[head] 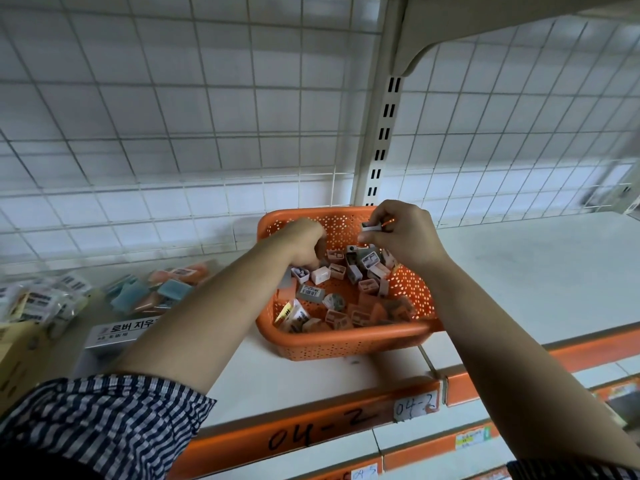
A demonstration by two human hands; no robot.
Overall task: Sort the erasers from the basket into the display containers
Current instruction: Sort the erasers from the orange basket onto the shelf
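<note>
While right hand (405, 237) pinches an eraser (371, 227), left hand (304, 242) curls into basket (346, 342), grip unclear, shelf tag (415, 407) "04-2"

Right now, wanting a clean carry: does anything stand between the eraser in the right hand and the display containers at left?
Yes: the left hand, down in the basket, lies across the straight path from the eraser to the display containers.

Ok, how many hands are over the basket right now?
2. The left hand reaches down among the erasers at the back left of the basket. The right hand pinches one eraser above its back right.
</note>
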